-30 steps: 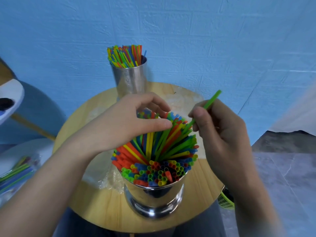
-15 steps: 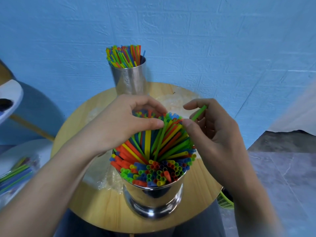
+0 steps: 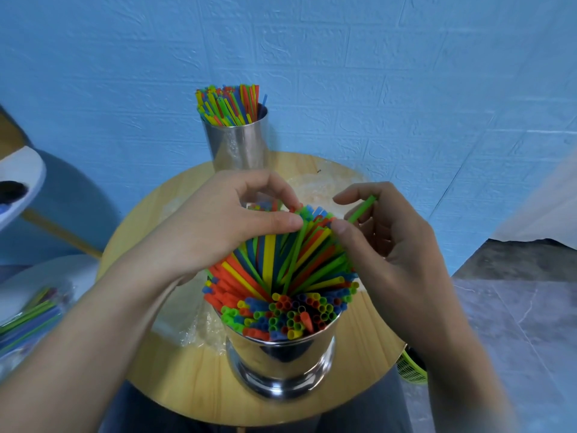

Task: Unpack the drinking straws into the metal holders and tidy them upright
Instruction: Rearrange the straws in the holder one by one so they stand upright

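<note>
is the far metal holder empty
No, the far holder is packed with coloured straws sticking out of its top.

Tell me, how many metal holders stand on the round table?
2. The near holder stands at the table's front edge, full of straws; the far holder stands at the back edge, near the blue wall.

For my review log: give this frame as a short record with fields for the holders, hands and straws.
Near holder: packed with straws, many tilted
Far holder: filled, behind the hands
Left hand: grips tops of tilted straws
Right hand: pinches green straw beside them
Table: round, wooden
</note>
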The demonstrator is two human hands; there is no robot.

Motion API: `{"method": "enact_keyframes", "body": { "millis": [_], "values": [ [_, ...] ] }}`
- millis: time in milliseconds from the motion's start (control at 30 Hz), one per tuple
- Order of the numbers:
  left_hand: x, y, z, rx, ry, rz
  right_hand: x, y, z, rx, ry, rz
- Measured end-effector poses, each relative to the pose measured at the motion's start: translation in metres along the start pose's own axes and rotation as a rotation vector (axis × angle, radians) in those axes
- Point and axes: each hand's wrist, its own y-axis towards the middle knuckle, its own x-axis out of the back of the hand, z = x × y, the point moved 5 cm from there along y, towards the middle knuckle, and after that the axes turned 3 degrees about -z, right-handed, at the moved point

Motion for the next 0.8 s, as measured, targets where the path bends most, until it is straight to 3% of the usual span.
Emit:
{"method": "enact_keyframes", "body": {
  "millis": [233, 567, 800],
  "values": [
    [0.013, 0.001, -0.019, -0.056, -0.128, -0.047, -0.004, 0.003, 0.004, 0.052, -0.083, 0.013],
    [0.050, -0.007, -0.027, -0.304, -0.513, -0.505, -0.001, 0.002, 0.001, 0.021, -0.023, -0.004],
    [0.054, -0.009, -0.012, -0.187, -0.847, -0.649, -0.002, 0.003, 0.004, 0.011, 0.013, -0.042]
  ]
}}
